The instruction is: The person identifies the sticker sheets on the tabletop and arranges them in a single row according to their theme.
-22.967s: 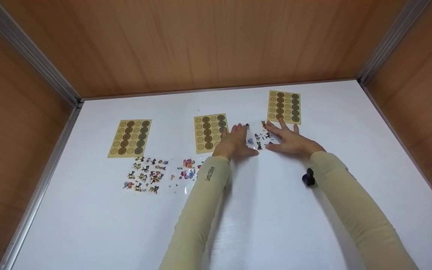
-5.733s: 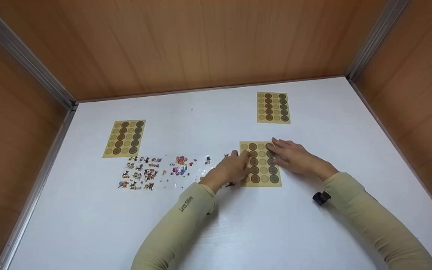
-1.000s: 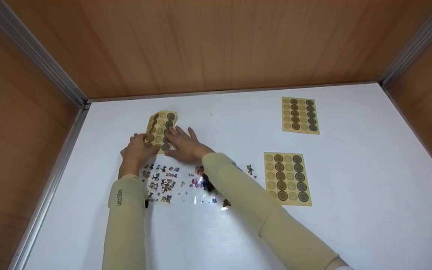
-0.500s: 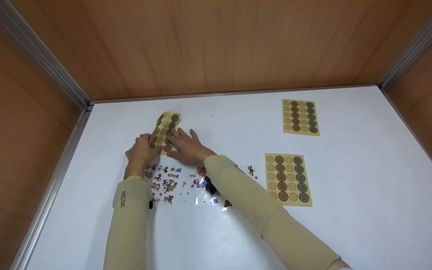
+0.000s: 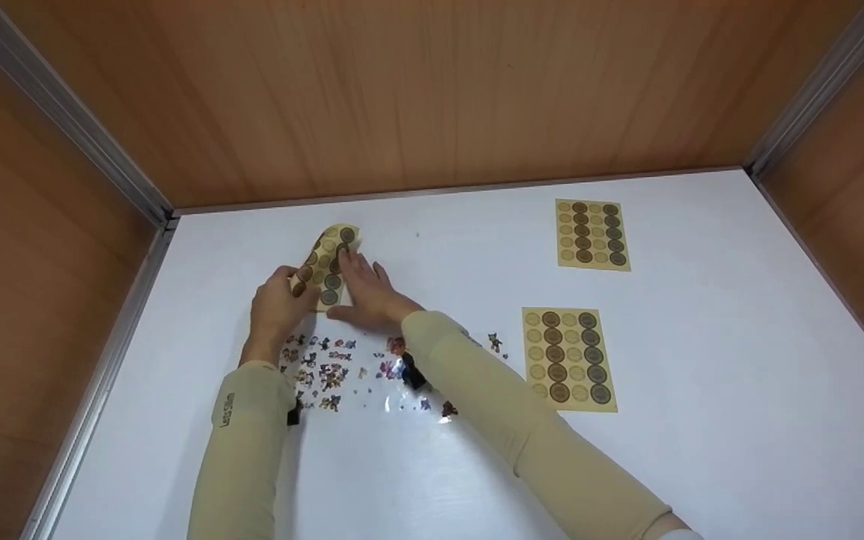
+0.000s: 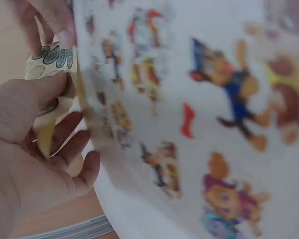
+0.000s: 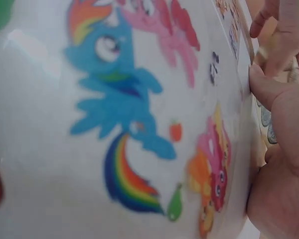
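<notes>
A yellow sheet of round coin stickers (image 5: 325, 262) lies at the left, its left side curled up off the white table. My left hand (image 5: 273, 309) pinches that raised edge; the left wrist view shows the thumb over the coin sheet (image 6: 55, 102) and fingers beneath. My right hand (image 5: 373, 294) rests with straight fingers along the sheet's right side. Just in front of both hands lie clear sheets with small cartoon stickers (image 5: 331, 375), partly covered by the right sleeve. Blurred pony stickers (image 7: 124, 94) fill much of the right wrist view.
Two more coin sticker sheets lie flat on the right, one near the back (image 5: 592, 235), one closer in front (image 5: 569, 360). Wooden panels (image 5: 432, 97) with metal edging enclose the white table (image 5: 709, 420) at the back and sides.
Since the older frames, the middle coin sheet has moved to the front right and both hands have gone to the left sheet. Within the last second, that sheet's left side has curled up further.
</notes>
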A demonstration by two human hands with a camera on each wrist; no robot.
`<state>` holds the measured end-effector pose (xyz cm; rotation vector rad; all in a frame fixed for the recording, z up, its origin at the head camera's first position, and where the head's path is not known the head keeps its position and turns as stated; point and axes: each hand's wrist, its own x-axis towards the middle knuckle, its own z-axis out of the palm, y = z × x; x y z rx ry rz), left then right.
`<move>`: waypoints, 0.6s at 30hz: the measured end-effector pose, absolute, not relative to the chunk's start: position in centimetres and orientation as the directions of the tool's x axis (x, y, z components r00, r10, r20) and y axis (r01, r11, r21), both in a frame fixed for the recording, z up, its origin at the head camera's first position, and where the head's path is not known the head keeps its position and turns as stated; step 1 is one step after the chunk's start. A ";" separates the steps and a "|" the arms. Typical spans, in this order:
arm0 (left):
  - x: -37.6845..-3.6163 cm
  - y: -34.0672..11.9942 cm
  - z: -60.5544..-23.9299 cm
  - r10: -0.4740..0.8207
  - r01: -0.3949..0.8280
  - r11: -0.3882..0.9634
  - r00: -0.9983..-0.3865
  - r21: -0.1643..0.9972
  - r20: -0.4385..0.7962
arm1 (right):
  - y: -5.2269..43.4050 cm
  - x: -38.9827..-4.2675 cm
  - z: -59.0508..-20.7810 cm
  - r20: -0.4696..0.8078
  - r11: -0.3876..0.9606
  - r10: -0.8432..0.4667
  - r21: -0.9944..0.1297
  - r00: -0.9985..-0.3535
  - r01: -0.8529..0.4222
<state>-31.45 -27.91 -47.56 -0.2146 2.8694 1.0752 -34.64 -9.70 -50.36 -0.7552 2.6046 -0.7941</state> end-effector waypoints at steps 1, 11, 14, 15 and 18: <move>-31.3 -27.9 -47.3 -0.104 -0.161 0.718 -0.987 0.678 -0.124 | -9.6 -34.5 -50.4 -0.131 0.694 -0.569 -0.605 -0.812 -0.389; -29.7 -26.5 -44.9 -0.074 -0.055 0.482 -0.997 0.874 -0.022 | -6.8 -33.1 -50.8 -0.113 0.421 -0.505 -0.898 -0.855 -0.130; -29.6 -24.9 -44.0 -0.077 0.010 0.412 -0.996 0.911 0.046 | -5.7 -33.8 -50.0 -0.094 0.248 -0.477 -0.968 -0.874 -0.031; -29.6 -24.2 -43.7 -0.073 0.032 0.376 -0.995 0.926 0.064 | -5.2 -34.1 -49.5 -0.098 0.171 -0.466 -0.985 -0.879 0.019; -29.4 -21.7 -42.8 -0.041 0.103 0.335 -0.991 0.937 0.124 | -3.6 -34.9 -47.8 -0.106 -0.052 -0.420 -0.989 -0.902 0.140</move>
